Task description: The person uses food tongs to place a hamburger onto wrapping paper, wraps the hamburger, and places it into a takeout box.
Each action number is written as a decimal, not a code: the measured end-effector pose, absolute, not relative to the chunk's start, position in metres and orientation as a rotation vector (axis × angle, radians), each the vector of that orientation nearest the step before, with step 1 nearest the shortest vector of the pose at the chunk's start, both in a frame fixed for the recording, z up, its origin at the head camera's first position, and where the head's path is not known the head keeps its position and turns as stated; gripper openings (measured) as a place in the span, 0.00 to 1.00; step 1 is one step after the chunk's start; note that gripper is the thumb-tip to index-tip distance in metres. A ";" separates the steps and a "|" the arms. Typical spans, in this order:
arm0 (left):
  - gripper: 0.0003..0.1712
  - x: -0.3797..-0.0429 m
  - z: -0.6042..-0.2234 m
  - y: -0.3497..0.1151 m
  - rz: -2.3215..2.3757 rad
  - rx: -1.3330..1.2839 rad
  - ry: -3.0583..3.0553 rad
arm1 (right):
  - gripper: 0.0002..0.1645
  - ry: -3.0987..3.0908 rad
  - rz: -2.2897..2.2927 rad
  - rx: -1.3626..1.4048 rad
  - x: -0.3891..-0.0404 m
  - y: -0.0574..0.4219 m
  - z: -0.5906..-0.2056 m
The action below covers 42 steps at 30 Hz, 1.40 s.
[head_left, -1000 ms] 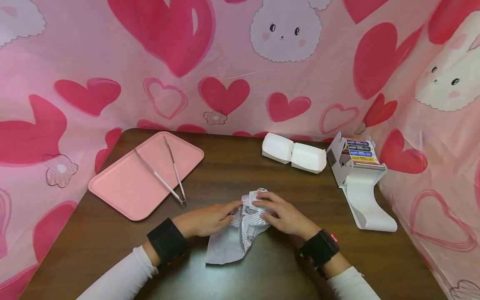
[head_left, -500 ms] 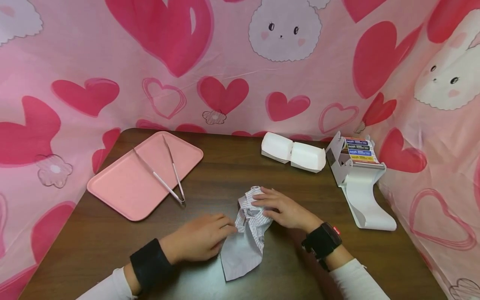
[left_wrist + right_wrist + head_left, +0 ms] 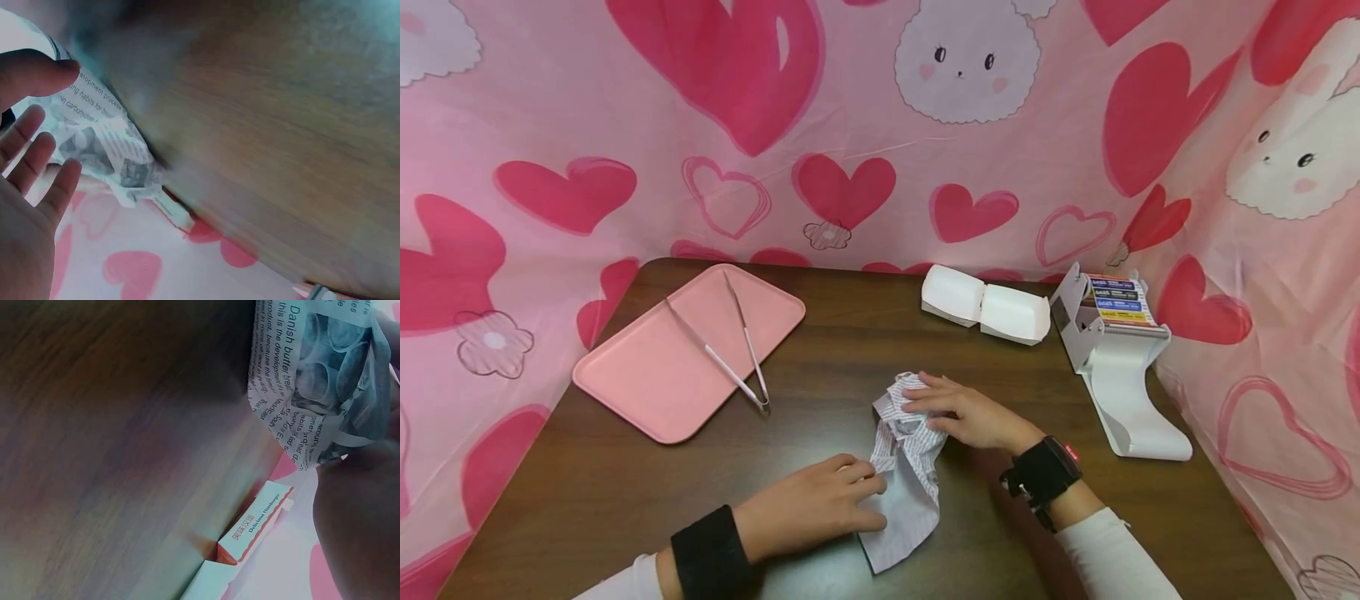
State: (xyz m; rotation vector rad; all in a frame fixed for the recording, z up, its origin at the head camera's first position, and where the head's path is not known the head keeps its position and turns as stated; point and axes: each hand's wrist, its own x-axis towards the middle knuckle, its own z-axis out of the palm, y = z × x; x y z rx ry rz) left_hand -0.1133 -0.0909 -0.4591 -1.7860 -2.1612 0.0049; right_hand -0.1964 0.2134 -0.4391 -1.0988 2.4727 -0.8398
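Note:
Between my hands lies a crumpled bundle of newspaper-print wrapping paper [image 3: 898, 512], its plain flap fanning toward me. What the paper encloses is hidden. The right wrist view shows printed text and a bread picture on the paper [image 3: 312, 375]. My right hand [image 3: 973, 414] holds the bundle's far right side, fingers over the top and thumb lower down. My left hand [image 3: 812, 504] is at the paper's left edge, fingertips right at the flap. In the left wrist view its thumb and fingers are spread apart beside the paper [image 3: 103, 125].
A pink tray [image 3: 647, 375] sits at the left with metal tongs [image 3: 727, 363] lying across it, handle end over the tray's edge. At the back stands an unfolded white burger box [image 3: 985, 304]. A label dispenser [image 3: 1112, 304] with a hanging paper strip [image 3: 1138, 408] is at the right.
My left hand has let go of the paper's upper part, drawn back toward me, then come to the flap. The flap has swung to the right. The right hand stays on the bundle.

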 end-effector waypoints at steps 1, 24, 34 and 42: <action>0.12 -0.113 -0.460 -0.089 0.032 -1.791 -2.144 | 0.27 2.468 -0.842 -1.099 -0.197 0.214 -0.439; 0.06 -0.114 -0.468 -0.064 0.138 -1.813 -2.036 | 0.26 2.441 -0.846 -1.129 -0.202 0.214 -0.436; 0.02 -0.110 -0.466 -0.058 0.058 -1.875 -2.048 | 0.26 2.442 -0.856 -1.137 -0.203 0.215 -0.438; 0.03 -0.109 -0.467 -0.059 0.033 -1.883 -2.052 | 0.26 2.441 -0.870 -1.125 -0.203 0.216 -0.440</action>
